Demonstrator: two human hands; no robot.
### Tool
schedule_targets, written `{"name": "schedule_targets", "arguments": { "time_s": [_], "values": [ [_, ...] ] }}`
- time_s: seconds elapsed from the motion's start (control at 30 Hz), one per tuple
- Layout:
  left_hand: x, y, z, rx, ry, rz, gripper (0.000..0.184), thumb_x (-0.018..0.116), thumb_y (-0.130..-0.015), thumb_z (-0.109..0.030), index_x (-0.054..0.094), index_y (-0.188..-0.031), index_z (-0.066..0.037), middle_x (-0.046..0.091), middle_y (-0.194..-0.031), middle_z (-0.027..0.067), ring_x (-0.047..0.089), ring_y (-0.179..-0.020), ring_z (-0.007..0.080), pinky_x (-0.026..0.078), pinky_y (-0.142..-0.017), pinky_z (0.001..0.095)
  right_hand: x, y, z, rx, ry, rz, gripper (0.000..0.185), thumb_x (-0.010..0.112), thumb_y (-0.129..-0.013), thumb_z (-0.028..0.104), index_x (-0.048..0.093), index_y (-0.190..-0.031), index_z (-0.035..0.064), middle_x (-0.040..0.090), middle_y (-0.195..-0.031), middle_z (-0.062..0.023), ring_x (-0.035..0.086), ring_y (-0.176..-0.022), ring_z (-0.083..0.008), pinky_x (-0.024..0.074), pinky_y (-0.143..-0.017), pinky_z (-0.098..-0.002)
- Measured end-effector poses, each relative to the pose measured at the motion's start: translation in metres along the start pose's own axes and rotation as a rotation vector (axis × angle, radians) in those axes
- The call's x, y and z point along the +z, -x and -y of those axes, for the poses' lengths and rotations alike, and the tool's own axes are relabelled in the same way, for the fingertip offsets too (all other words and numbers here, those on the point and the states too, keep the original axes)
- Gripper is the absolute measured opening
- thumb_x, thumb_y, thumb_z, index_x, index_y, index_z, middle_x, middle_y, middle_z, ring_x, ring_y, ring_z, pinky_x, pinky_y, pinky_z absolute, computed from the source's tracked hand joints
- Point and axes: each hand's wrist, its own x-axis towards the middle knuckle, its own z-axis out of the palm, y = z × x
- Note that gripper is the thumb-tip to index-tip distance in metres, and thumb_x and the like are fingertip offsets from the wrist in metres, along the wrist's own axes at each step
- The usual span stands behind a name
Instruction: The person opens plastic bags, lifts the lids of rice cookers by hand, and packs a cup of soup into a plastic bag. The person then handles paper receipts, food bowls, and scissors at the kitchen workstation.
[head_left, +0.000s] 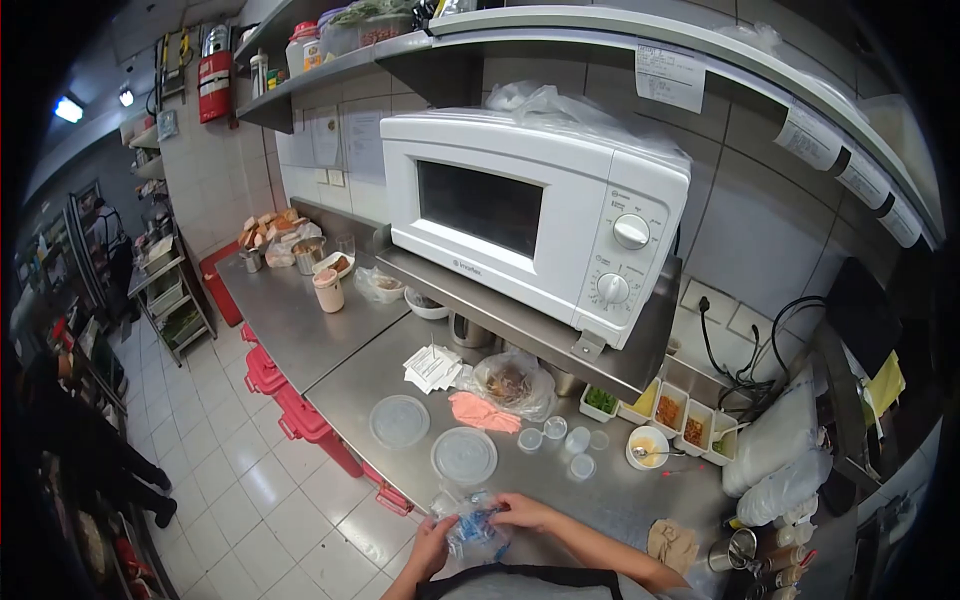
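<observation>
A crinkled clear plastic bag with blue markings (474, 528) is pinched between both hands at the counter's front edge. My left hand (432, 543) grips its left side, and my right hand (521, 511) holds the upper right side with bent fingers. What the bag contains, if anything, cannot be made out. Just beyond it lies a round translucent lid (464, 456), with a second similar lid (399, 421) farther left. Past the lids are a pink cloth (485, 411) and a tied plastic bag of brownish food (512, 385). Several small clear cups (581, 466) stand to the right.
A white microwave (480, 210) sits on a raised shelf over the steel counter (350, 400). White containers of chopped food (669, 408) and a bowl with a spoon (648, 448) are at the right. Red bins (310, 425) line the counter's left side. Another person (90, 440) stands across the aisle.
</observation>
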Motion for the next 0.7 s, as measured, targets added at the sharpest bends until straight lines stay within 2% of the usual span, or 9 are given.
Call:
{"name": "schedule_targets", "arguments": {
  "time_s": [0.07,0.1,0.23,0.33,0.4,0.47,0.57,0.67,0.7],
  "values": [
    [0.037,0.016,-0.032,0.029,0.107,0.155,0.034,0.061,-0.084,-0.011,0.052,-0.115,-0.002,0.062,-0.099,0.0081,0.061,-0.084,0.0168,0.05,-0.072,0.0286,0.005,0.04,0.035,-0.136,-0.393,0.017,0.031,0.07,-0.077,0.014,0.061,-0.105,0.0032,0.063,-0.09,-0.0021,0.058,-0.086,-0.0126,0.0462,-0.077,-0.0282],
    [0.031,0.011,-0.037,-0.058,0.128,0.274,0.041,0.06,-0.083,-0.008,0.047,-0.122,-0.003,0.059,-0.11,0.0105,0.057,-0.101,0.0205,0.046,-0.088,0.0341,0.001,0.049,0.043,-0.206,-0.322,0.054,0.035,0.071,-0.077,0.014,0.059,-0.108,0.003,0.063,-0.094,-0.0036,0.057,-0.09,-0.0131,0.0468,-0.078,-0.0285],
    [0.045,0.008,-0.068,0.085,-0.122,0.579,0.048,0.063,-0.084,-0.02,0.043,-0.124,-0.003,0.056,-0.115,0.0115,0.056,-0.105,0.0234,0.043,-0.092,0.0381,-0.023,0.1,0.114,-0.392,0.222,0.12,0.042,0.069,-0.077,0.012,0.055,-0.115,0.0022,0.063,-0.102,-0.0091,0.058,-0.097,-0.0154,0.0484,-0.08,-0.03],
    [0.076,0.005,-0.114,0.265,0.238,0.811,0.053,0.063,-0.084,-0.03,0.042,-0.125,-0.005,0.052,-0.119,0.0128,0.053,-0.109,0.0261,0.041,-0.094,0.04,-0.043,0.159,0.218,-0.644,0.532,0.08,0.041,0.061,-0.075,0.005,0.056,-0.115,0.0032,0.065,-0.099,-0.0134,0.064,-0.085,-0.0196,0.0499,-0.074,-0.0302],
    [0.07,-0.011,-0.125,0.277,0.299,0.703,0.051,0.06,-0.086,-0.035,0.042,-0.124,-0.006,0.049,-0.122,0.0135,0.052,-0.109,0.0268,0.041,-0.093,0.0412,-0.051,0.193,0.286,-0.971,0.701,-0.19,0.04,0.056,-0.069,0.003,0.06,-0.109,0.0035,0.066,-0.086,-0.0123,0.064,-0.069,-0.022,0.0497,-0.062,-0.0297],
    [0.059,-0.043,-0.131,0.385,0.141,0.573,0.039,0.057,-0.088,-0.029,0.046,-0.118,-0.006,0.052,-0.117,0.0117,0.054,-0.104,0.0236,0.042,-0.091,0.0379,-0.062,0.21,0.354,-1.305,0.947,-0.573,0.04,0.057,-0.066,0.0,0.06,-0.106,0.0022,0.065,-0.087,-0.0122,0.064,-0.069,-0.0228,0.0495,-0.063,-0.0307],
    [0.029,-0.088,-0.124,0.523,-0.297,0.007,0.02,0.053,-0.088,-0.013,0.054,-0.106,-0.004,0.056,-0.108,0.0109,0.056,-0.097,0.0213,0.043,-0.086,0.0328,-0.091,0.197,0.445,-1.763,1.266,-1.154,0.04,0.058,-0.062,-0.003,0.06,-0.102,0.0003,0.064,-0.089,-0.0122,0.064,-0.07,-0.0241,0.0493,-0.065,-0.0321],
    [-0.01,-0.127,-0.108,0.716,-0.676,-0.299,0.021,0.055,-0.081,-0.007,0.056,-0.102,-0.003,0.056,-0.106,0.0133,0.054,-0.097,0.0245,0.042,-0.086,0.0332,-0.1,0.177,0.503,-1.273,1.616,-1.237,0.042,0.049,-0.079,-0.003,0.052,-0.12,0.0094,0.055,-0.119,-0.0185,0.053,-0.111,-0.0289,0.0422,-0.092,-0.0373],
    [-0.019,-0.131,-0.107,0.795,-0.831,-0.388,0.022,0.056,-0.079,-0.006,0.056,-0.101,-0.002,0.055,-0.107,0.0145,0.054,-0.098,0.0261,0.042,-0.087,0.0342,-0.102,0.164,0.511,-0.985,1.638,-1.249,0.038,0.047,-0.077,-0.007,0.054,-0.113,0.0062,0.057,-0.112,-0.0188,0.055,-0.106,-0.0303,0.043,-0.089,-0.0383]
  ]
}}
